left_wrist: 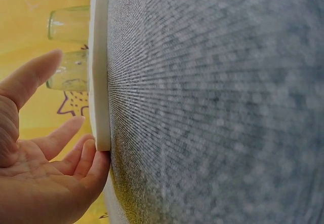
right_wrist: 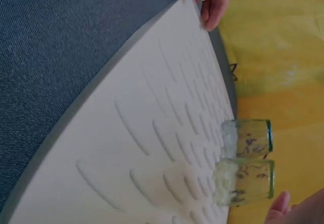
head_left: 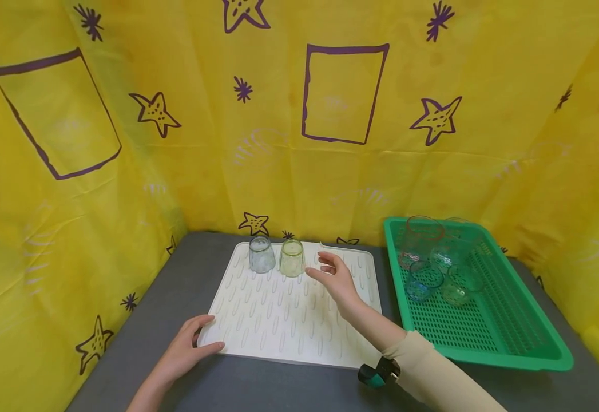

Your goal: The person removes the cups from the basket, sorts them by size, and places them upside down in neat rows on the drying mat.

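A bluish glass [head_left: 262, 256] and a pale green glass [head_left: 292, 258] stand side by side at the back of a white ridged mat [head_left: 278, 320]. Just right of the green glass is my right hand [head_left: 336, 279], its fingers parted and loosely bent with nothing between them. In the right wrist view, part of this hand [right_wrist: 293, 211] shows beside the green glass [right_wrist: 244, 182]. My left hand [head_left: 186, 349] rests at the mat's near left corner, thumb and fingers spread. The left wrist view has its fingertips touching the mat's edge [left_wrist: 101, 82].
To the right stands a green slotted basket [head_left: 531, 320]. Inside are several clear tumblers, including a blue-tinted glass [head_left: 423, 281] and a pinkish-rimmed glass [head_left: 425, 232]. The grey table [head_left: 175, 280] meets a yellow patterned curtain [head_left: 278, 171] at the back and sides.
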`<state>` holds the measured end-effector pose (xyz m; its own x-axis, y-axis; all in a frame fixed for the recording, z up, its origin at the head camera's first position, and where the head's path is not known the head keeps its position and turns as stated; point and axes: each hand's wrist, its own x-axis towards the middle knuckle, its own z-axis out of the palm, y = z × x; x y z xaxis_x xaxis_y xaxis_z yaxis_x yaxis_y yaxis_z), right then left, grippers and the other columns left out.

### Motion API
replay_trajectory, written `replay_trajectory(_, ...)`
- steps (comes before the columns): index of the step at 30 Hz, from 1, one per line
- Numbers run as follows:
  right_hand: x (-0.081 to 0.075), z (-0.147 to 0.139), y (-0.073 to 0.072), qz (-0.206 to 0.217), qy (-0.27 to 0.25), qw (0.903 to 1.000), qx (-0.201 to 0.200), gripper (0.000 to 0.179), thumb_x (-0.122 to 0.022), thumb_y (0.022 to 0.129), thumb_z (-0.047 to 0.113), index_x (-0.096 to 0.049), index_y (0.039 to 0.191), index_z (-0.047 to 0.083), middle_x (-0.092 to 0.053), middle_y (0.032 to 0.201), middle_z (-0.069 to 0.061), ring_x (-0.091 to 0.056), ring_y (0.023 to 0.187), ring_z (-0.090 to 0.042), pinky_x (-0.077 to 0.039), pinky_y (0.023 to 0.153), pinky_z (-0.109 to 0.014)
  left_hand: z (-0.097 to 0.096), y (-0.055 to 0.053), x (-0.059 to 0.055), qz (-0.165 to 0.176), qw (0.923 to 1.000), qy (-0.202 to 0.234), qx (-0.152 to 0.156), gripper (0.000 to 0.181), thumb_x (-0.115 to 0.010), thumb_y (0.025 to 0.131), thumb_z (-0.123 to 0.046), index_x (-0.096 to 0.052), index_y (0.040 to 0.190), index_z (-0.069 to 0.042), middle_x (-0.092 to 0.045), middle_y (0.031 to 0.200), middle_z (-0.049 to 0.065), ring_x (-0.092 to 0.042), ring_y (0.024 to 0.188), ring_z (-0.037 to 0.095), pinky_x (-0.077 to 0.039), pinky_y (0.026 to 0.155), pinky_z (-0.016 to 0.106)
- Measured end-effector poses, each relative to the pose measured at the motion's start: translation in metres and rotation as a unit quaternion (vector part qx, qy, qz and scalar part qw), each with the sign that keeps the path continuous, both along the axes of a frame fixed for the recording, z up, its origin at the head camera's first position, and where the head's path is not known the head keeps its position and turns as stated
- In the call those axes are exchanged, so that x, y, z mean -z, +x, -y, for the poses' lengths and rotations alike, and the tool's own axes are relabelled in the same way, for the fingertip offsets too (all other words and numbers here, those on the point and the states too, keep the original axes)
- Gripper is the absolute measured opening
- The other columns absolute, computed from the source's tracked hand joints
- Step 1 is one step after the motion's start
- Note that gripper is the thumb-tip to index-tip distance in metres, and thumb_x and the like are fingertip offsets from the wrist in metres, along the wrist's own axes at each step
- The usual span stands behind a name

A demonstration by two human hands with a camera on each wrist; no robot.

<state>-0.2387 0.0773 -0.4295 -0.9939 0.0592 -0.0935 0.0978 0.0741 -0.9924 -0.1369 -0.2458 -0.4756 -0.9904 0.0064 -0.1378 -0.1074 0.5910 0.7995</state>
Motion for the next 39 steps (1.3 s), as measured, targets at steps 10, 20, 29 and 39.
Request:
replay_trajectory(10, -0.005, -0.015, 0.026, 0.0, 0.001, 1.0, -0.003, 0.055, -0.076, 0.084, 0.018, -0.054, 0.133, 0.008, -0.056, 0.128, -0.01, -0.05, 0.112, -0.027, -0.045, 0.094, -0.042, 0.0, -0.001, 0.002, -0.005, 1.0, -0.003, 0.005, 0.071, -0.084, 0.076, -0.021, -0.051, 0.134, 0.003, -0.038, 0.141, 0.025, -0.049, 0.117, 0.035, -0.047, 0.089, 0.038)
replay_trajectory(20, -0.012, -0.038, 0.052, 0.001, -0.019, 0.9995, -0.026, 0.057, -0.075, 0.086, 0.02, -0.05, 0.137, 0.009, -0.053, 0.131, -0.01, -0.049, 0.114, -0.027, -0.044, 0.097, -0.04, 0.001, -0.001, 0.003, -0.006, 0.9999, -0.012, 0.01, 0.071, -0.084, 0.077, -0.021, -0.05, 0.134, 0.003, -0.038, 0.14, 0.025, -0.046, 0.121, 0.036, -0.046, 0.093, 0.043)
replay_trajectory(29, -0.024, -0.063, 0.07, -0.006, -0.042, 0.9986, -0.033, 0.055, -0.073, 0.088, 0.017, -0.05, 0.137, 0.012, -0.052, 0.133, -0.007, -0.05, 0.114, -0.023, -0.044, 0.096, -0.031, -0.001, 0.0, 0.002, -0.007, 0.9998, -0.015, 0.006, 0.07, -0.084, 0.077, -0.02, -0.051, 0.134, 0.004, -0.038, 0.14, 0.025, -0.048, 0.117, 0.034, -0.047, 0.089, 0.038)
replay_trajectory(39, -0.033, -0.095, 0.085, 0.004, -0.042, 0.9985, -0.034, 0.056, -0.069, 0.092, 0.016, -0.043, 0.141, 0.009, -0.046, 0.137, -0.01, -0.046, 0.116, -0.022, -0.045, 0.092, -0.02, -0.001, 0.0, 0.001, -0.01, 0.9996, -0.027, 0.005, 0.069, -0.083, 0.078, -0.022, -0.051, 0.134, 0.002, -0.039, 0.14, 0.026, -0.051, 0.113, 0.034, -0.047, 0.088, 0.041)
